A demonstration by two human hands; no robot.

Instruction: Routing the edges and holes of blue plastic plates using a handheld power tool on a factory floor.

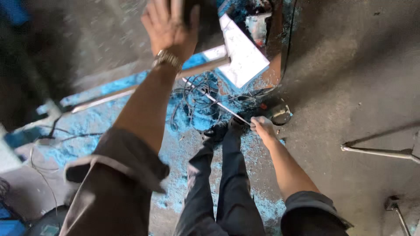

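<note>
The right grip (262, 126) is closed round the near end of a thin metal rod (218, 104), which slants over the blue-dusted floor (183, 144) toward a tangle of wire (197, 94). The left hand (168, 24) is spread flat against a dark panel (205, 24) above a white angled piece (240, 54). Judging by this, keep the rod low and steady, brace firmly on the panel, and mind the wire near the shoes (223, 129).

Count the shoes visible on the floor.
2. Both dark shoes sit side by side on the blue-dusted floor: left shoe beside the tangled wire, right shoe just left of the right hand, which grips a thin metal rod.
</note>
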